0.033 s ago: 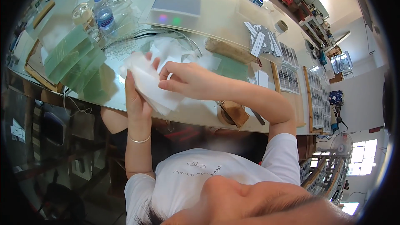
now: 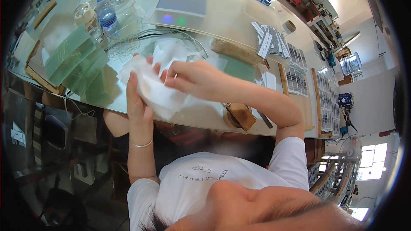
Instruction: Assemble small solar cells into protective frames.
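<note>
My left hand (image 2: 138,100) is wrapped round a loose stack of thin white sheets (image 2: 159,98), its thumb lying on the near side and fingertips showing past the far edge. The sheets are held above the table's front edge, fanned and bent, a little blurred. At their right edge my right hand (image 2: 188,77) is closed in a pinch on the sheets; how many it grips is hidden. More white sheets (image 2: 171,49) lie loosely on the table just beyond both hands.
Stacked green glass panes (image 2: 70,62) stand at the left, near a water bottle (image 2: 107,15). A long wrapped block (image 2: 236,51) lies beyond my right forearm. A brown tape roll (image 2: 239,116) sits by the front edge. Framed racks of small pieces (image 2: 295,77) line the right.
The sheets have shifted and bent, their fanned lower edge now more crumpled. My right hand has moved slightly at their edge, and my left hand has tilted a little to the left.
</note>
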A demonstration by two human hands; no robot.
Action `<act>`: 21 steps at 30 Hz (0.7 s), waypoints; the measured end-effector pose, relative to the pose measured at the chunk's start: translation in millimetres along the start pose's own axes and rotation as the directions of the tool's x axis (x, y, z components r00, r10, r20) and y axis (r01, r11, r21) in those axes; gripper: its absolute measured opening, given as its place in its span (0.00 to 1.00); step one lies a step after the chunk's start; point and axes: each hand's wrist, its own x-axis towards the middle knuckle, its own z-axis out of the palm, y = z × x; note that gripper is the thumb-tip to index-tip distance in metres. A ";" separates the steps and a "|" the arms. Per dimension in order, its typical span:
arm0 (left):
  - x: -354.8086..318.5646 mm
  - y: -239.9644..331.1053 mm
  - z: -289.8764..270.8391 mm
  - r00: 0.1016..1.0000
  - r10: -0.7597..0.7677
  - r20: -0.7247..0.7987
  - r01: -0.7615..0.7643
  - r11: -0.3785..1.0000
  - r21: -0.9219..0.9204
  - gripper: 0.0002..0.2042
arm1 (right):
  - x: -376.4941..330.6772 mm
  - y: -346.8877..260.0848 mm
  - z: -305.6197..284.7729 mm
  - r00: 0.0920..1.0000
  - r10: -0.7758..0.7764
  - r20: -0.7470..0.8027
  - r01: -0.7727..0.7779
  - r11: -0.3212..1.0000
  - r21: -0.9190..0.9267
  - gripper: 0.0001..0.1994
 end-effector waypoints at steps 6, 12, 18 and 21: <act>11.0 34.6 -39.6 0.998 -0.041 0.046 0.059 0.852 -0.519 0.26 | 20.8 59.0 -4.9 0.964 -0.177 -0.200 0.027 0.810 -0.586 0.14; 10.8 34.0 -59.4 0.982 -0.122 0.147 0.186 0.780 -0.597 0.29 | 34.2 78.0 16.3 0.887 -0.462 0.016 0.343 0.634 -0.693 0.13; 4.3 37.5 -37.1 0.991 -0.110 -0.080 0.070 0.918 -0.390 0.37 | 27.7 19.7 -34.9 0.920 -0.391 0.007 0.297 0.686 -0.665 0.15; 11.0 35.2 -27.3 0.981 -0.086 -0.175 0.032 0.956 -0.292 0.40 | 20.7 -14.6 -53.1 0.939 -0.341 0.034 0.281 0.709 -0.647 0.17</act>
